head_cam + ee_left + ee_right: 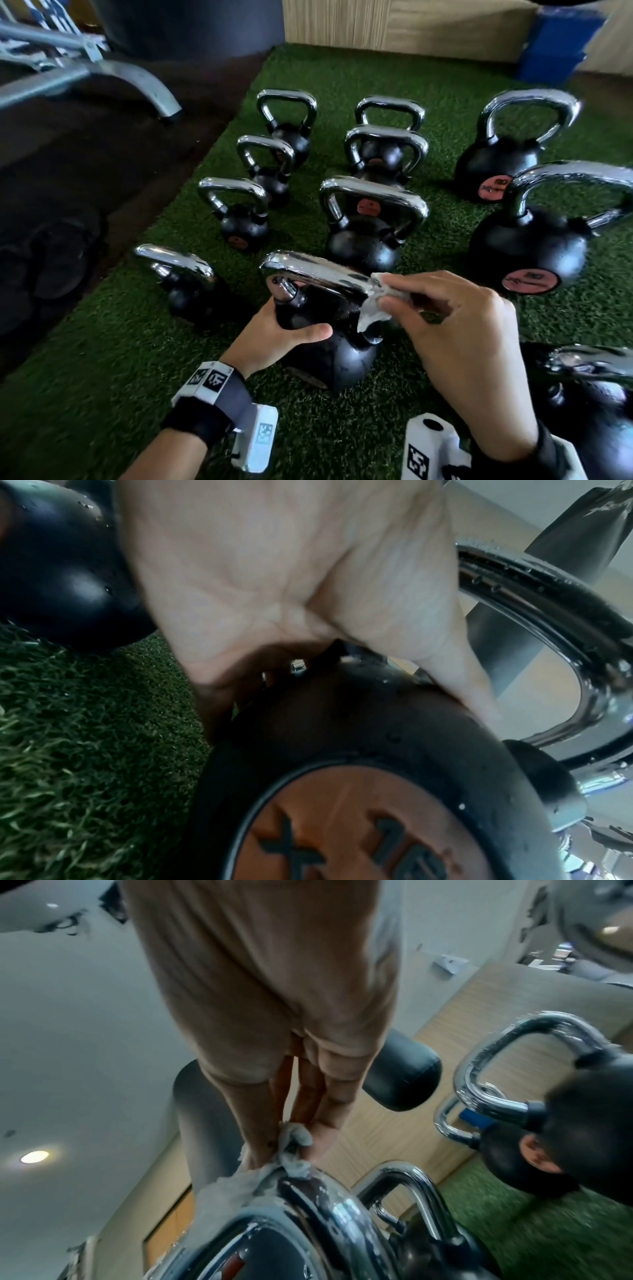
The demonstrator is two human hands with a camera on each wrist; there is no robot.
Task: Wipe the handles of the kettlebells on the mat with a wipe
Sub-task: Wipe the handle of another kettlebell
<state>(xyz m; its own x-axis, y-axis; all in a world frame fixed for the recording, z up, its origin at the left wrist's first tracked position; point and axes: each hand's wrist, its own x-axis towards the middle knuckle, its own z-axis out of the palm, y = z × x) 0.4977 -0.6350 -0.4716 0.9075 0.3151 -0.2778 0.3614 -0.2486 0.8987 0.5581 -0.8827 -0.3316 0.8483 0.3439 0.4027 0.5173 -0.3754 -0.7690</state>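
Note:
Several black kettlebells with chrome handles stand on the green turf mat (pixel 342 428). The nearest kettlebell (pixel 335 356) is tilted towards me; its orange label (pixel 342 831) fills the left wrist view. My left hand (pixel 281 329) grips its black body, thumb across the front, palm (pixel 274 574) against it. My right hand (pixel 445 315) pinches a crumpled white wipe (pixel 373 305) against the right end of its chrome handle (pixel 315 270). The right wrist view shows the wipe (pixel 291 1150) pressed between fingers and handle (pixel 342 1204).
Larger kettlebells (pixel 527 246) stand to the right, and one (pixel 592 394) sits close by my right wrist. Smaller ones (pixel 239 212) line the left side. A grey machine leg (pixel 137 78) rests on the dark floor at left. A blue box (pixel 561 41) stands far right.

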